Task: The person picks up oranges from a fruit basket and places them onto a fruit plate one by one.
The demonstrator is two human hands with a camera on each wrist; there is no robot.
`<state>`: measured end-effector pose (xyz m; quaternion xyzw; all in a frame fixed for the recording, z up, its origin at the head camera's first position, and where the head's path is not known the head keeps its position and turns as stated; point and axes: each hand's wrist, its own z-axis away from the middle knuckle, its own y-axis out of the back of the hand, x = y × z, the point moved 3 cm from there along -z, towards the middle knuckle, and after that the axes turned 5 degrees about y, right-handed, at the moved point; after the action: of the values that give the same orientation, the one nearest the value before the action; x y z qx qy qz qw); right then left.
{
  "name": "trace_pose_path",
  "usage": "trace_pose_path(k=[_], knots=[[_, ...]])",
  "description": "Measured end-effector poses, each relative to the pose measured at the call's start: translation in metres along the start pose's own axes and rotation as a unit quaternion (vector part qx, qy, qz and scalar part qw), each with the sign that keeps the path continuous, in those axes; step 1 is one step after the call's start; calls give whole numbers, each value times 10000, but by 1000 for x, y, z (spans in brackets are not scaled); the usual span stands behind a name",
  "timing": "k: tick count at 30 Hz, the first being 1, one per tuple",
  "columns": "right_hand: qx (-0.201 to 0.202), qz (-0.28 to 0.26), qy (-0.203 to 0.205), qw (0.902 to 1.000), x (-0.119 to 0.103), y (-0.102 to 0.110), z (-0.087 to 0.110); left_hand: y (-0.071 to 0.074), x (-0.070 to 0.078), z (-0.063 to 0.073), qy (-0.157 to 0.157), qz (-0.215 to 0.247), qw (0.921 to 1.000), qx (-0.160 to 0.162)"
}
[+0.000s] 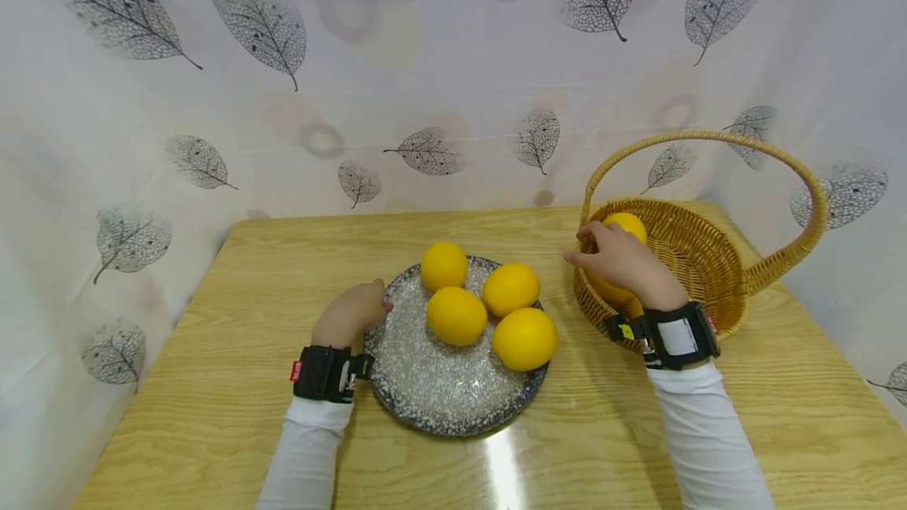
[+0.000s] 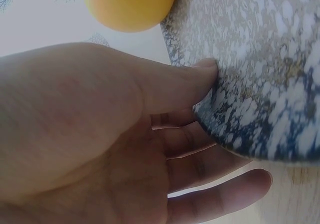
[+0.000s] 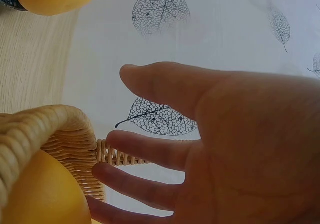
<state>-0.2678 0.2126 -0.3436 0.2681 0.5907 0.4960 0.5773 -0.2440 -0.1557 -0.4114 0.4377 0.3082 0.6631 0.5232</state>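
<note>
My left hand (image 1: 354,313) pinches the left rim of a speckled grey plate (image 1: 439,392), the thumb on top and the fingers underneath, as the left wrist view shows. Several smooth, oval yellow-orange fruits (image 1: 457,316) lie on the plate's back and right parts. Over the left side of a wicker basket (image 1: 708,258) is my right hand (image 1: 627,262), palm bare and fingers spread. Inside the basket, partly hidden by this hand, are more such fruits (image 3: 47,189). One (image 1: 627,223) shows just behind the knuckles.
The basket's tall arched handle (image 1: 708,134) rises above the right hand. Plate and basket stand on a light wooden table (image 1: 283,258), with a narrow strip of wood between them. A white curtain with leaf prints (image 1: 453,85) hangs behind and along the sides.
</note>
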Motion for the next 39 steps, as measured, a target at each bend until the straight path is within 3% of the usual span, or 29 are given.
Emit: trace_pose_path(k=[39], knots=[[2,274,103,9996,-5,-7,1,-2,0,-2,-133,-116,9997,138]])
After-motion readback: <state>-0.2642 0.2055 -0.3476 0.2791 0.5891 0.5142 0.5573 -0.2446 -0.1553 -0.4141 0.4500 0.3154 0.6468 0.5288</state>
